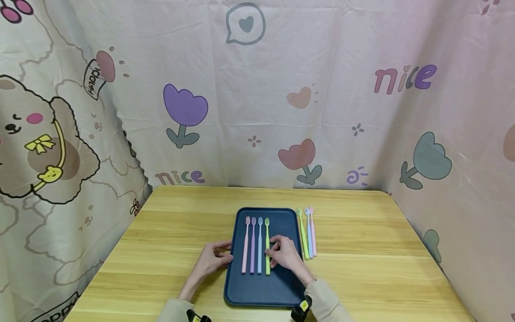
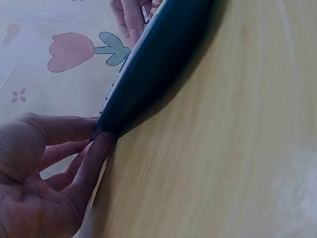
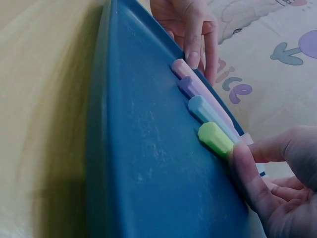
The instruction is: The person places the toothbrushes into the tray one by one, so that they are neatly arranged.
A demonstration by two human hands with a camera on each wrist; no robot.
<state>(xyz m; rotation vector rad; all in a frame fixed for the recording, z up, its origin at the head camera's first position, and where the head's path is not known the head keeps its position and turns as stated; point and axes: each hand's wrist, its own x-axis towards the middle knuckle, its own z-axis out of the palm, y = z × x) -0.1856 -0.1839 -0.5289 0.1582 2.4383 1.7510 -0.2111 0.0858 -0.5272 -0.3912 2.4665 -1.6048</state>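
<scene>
"Where do I have room to pass a hand?"

"I see bare light wood-grain tabletop (image 1: 153, 250) left of the person's left hand (image 1: 211, 258), which blocks part of the left rim of the dark-blue rectangular tray (image 1: 263, 290)."

"Inside the rim?"

"I get a bare strip on the near side of the handles. Four slim plastic toothbrushes (image 1: 259, 250) leave only narrow gaps, and the right hand (image 1: 284, 253), pinching the lime-green toothbrush (image 1: 267, 235), obstructs that side."

"Farther right?"

"The right wrist crosses the rim; three more toothbrushes (image 1: 309, 237) lie just beside it. Past them, I have open tabletop."
</scene>
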